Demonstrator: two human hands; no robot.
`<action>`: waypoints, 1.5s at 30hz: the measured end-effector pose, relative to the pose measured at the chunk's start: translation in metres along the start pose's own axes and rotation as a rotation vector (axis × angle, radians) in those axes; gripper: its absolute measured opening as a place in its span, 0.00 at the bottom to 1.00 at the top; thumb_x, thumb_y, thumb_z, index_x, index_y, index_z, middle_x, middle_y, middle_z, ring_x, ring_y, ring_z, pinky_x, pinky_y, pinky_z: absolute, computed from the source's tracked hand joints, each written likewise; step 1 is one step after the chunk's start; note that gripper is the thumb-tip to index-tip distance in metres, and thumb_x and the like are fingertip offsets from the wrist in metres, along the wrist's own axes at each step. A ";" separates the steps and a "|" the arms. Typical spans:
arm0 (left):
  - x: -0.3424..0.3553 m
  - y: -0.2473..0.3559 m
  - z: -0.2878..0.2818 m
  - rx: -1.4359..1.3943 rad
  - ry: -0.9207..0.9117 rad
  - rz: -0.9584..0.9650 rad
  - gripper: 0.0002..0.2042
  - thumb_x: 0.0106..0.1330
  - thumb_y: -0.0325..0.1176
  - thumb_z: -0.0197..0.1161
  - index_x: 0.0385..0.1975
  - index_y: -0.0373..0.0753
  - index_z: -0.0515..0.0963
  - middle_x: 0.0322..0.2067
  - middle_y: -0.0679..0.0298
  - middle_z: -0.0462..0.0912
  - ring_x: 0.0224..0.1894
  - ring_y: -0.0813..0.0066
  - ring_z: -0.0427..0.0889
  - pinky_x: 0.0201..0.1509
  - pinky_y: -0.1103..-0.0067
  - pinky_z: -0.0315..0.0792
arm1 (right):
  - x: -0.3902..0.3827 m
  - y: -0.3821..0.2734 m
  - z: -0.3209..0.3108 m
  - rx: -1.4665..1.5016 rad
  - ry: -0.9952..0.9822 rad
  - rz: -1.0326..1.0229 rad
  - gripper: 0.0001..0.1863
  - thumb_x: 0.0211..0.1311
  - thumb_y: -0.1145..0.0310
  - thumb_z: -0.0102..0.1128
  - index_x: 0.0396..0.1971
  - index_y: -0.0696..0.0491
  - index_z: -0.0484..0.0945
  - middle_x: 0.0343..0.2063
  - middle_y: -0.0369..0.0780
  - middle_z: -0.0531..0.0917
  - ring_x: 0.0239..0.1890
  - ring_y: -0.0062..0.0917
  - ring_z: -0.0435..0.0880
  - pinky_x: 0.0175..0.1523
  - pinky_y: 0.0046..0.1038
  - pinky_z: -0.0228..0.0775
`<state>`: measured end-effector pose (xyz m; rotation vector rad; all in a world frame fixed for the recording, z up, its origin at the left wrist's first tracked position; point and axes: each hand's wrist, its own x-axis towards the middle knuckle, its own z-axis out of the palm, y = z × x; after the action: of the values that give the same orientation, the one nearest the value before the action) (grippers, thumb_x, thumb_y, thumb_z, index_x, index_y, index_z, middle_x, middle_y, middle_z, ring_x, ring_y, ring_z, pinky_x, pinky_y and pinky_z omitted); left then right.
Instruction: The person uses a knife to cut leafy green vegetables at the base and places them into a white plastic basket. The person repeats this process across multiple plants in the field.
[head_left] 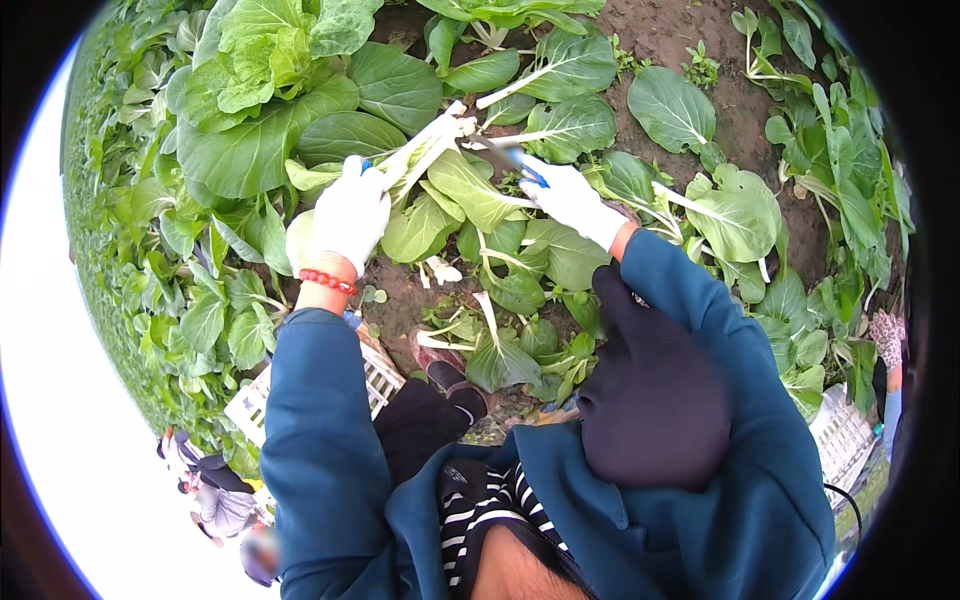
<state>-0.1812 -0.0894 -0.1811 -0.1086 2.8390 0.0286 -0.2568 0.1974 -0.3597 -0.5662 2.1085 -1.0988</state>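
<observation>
My left hand (340,210), in a white glove with a red bead bracelet at the wrist, grips a leafy green with pale stalks (425,150), its cut base toward the upper right. My right hand (575,205), also gloved, holds a knife (505,155) with blue on its handle; the dark blade lies at or very close to the stalk base. Below the held plant, loose leaves (505,355) lie on the soil (390,300), and large leafy plants (250,130) grow just above my left hand.
A white plastic crate (246,410) is beside my left leg, another (843,440) at lower right. Several people (210,490) are at lower left, and another person's patterned sleeve (887,340) shows at right. Rows of leafy plants (830,170) surround me. My foot in a sandal (460,395) is on the ground.
</observation>
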 end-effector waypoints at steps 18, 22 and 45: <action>-0.093 0.052 -0.096 -1.208 -0.267 -0.215 0.24 0.66 0.33 0.66 0.61 0.34 0.73 0.45 0.63 0.83 0.42 0.79 0.80 0.52 0.80 0.74 | -0.056 -0.139 -0.067 1.390 -0.068 -0.149 0.30 0.67 0.69 0.60 0.68 0.55 0.64 0.43 0.39 0.85 0.41 0.17 0.85 0.42 0.18 0.79; -0.083 0.044 -0.105 -1.023 -0.060 -0.334 0.17 0.66 0.33 0.66 0.52 0.32 0.80 0.36 0.69 0.82 0.36 0.85 0.76 0.43 0.84 0.72 | -0.061 -0.134 -0.053 1.352 0.083 0.157 0.17 0.59 0.73 0.70 0.48 0.56 0.78 0.33 0.36 0.85 0.14 0.08 0.72 0.18 0.10 0.63; -0.031 0.085 0.010 0.033 -0.195 0.092 0.14 0.52 0.35 0.67 0.38 0.42 0.75 0.66 0.45 0.66 0.38 0.53 0.84 0.42 0.62 0.79 | -0.044 -0.038 -0.014 0.069 -0.064 0.069 0.30 0.66 0.55 0.54 0.66 0.47 0.68 0.32 0.46 0.84 0.33 0.39 0.84 0.42 0.35 0.74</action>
<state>-0.1552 -0.0025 -0.1804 0.0311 2.6466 0.0118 -0.2351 0.2126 -0.3058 -0.4860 2.0115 -1.0961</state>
